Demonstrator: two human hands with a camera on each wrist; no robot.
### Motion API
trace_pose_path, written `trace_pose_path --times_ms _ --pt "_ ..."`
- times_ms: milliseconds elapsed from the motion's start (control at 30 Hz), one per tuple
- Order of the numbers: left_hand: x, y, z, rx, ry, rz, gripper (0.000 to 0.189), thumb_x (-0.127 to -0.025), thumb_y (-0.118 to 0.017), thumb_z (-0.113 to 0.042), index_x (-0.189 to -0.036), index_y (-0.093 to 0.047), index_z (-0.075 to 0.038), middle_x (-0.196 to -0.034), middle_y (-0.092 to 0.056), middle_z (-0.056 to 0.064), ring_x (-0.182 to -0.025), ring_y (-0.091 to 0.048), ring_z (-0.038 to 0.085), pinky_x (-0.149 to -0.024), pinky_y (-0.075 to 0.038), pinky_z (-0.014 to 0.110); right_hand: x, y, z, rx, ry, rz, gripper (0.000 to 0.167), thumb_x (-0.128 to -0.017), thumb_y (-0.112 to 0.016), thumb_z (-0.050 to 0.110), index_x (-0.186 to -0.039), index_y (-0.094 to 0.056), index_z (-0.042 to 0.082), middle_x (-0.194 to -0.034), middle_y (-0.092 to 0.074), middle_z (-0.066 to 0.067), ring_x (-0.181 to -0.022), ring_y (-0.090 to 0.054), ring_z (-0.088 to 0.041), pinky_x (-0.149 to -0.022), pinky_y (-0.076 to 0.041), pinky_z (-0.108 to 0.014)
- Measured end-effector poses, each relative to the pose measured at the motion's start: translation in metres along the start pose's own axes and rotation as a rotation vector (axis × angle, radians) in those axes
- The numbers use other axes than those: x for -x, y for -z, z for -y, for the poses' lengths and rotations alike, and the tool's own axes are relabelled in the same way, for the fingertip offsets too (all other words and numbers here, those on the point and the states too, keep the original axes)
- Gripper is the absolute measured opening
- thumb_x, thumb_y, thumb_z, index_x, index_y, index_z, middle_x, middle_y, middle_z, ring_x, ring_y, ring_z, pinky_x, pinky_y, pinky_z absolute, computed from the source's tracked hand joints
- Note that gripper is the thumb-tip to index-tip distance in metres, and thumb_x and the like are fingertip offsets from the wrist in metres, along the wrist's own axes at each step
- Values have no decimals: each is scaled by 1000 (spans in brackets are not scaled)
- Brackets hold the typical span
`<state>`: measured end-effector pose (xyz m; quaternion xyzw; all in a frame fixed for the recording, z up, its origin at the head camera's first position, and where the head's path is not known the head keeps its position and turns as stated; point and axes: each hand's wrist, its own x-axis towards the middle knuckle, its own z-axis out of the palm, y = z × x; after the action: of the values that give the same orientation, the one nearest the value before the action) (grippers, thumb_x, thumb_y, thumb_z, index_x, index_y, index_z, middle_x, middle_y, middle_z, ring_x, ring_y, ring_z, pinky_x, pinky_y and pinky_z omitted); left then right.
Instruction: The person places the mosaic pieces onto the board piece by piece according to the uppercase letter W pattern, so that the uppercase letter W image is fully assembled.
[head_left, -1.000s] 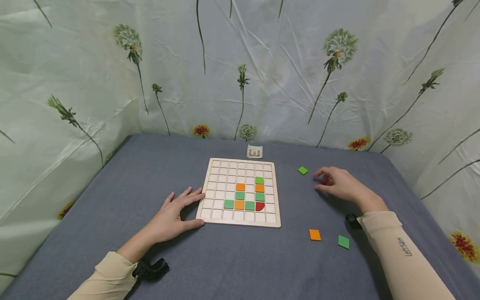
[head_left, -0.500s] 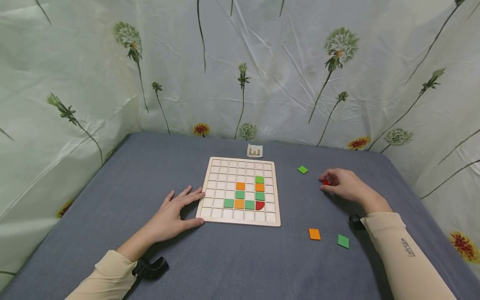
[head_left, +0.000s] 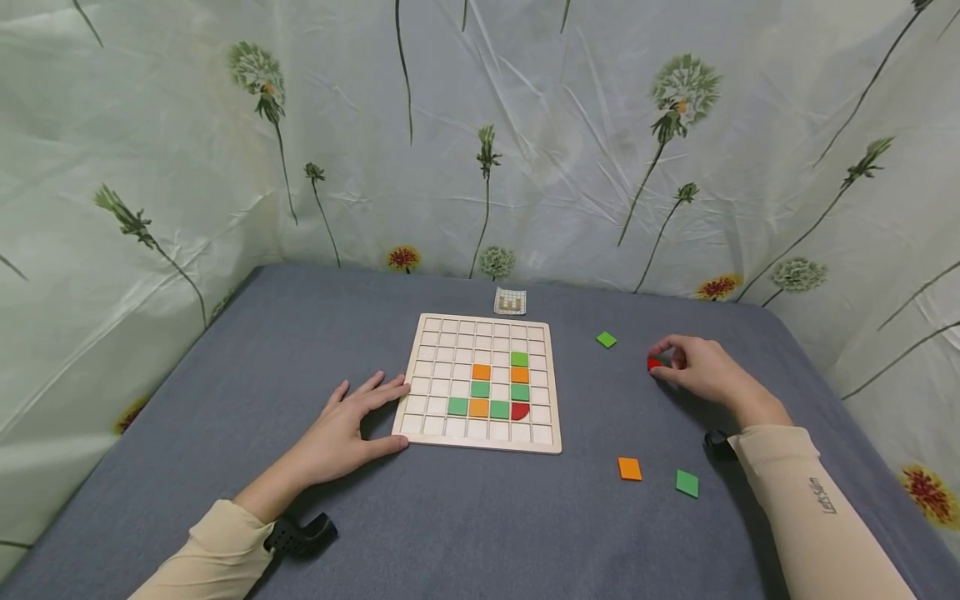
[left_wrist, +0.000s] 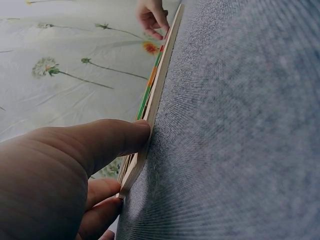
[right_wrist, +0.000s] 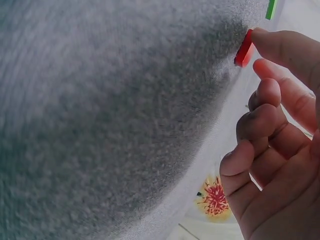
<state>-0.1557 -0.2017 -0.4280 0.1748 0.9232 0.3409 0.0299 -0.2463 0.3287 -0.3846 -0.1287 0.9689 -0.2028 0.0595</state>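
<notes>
Where the right hand [head_left: 705, 371] is, well off the board's right side, its thumb and forefinger pinch a red piece [head_left: 654, 364] at their tips, low over the cloth [head_left: 480, 533]. From the right wrist, the thumb meets one end of it while the other fingers curl loosely behind. Between that hand and the board [head_left: 480, 447], slightly farther back, lies a lime tile [head_left: 606, 339]; nearer the person are an orange tile [head_left: 630, 469] and a green tile [head_left: 687, 483], well apart from the hand. With fingers spread, the left hand [head_left: 337, 442] touches the board's left edge, clasping nothing. Thin pale wood, gridded with square cells, the board bears flat coloured pieces, one red and round-edged. Behind it sits a small printed card [head_left: 511, 302].
</notes>
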Motion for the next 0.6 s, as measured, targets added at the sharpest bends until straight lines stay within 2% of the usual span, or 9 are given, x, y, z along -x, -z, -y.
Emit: trace_pose_path --times_ms 300,600 --pt "0 1 0 -7 -6 3 72 -92 -87 -36 -155 -59 -17 -167 -50 9 -164 -29 43 -127 -4 76 -2 -3 3 0 43 23 27 -100 -74 13 -123 -72 -1 -79 -60 -2 -66 -48 -13 -61 -40 -28" --pt "0 -1 2 -13 -6 2 72 -91 -87 -34 -155 -59 -17 -168 -49 8 -164 -29 43 -127 -4 76 -1 -2 10 -52 34 92 29 -96 -69 3 -125 -73 2 -82 -65 -3 -67 -50 -16 -60 -41 -30"
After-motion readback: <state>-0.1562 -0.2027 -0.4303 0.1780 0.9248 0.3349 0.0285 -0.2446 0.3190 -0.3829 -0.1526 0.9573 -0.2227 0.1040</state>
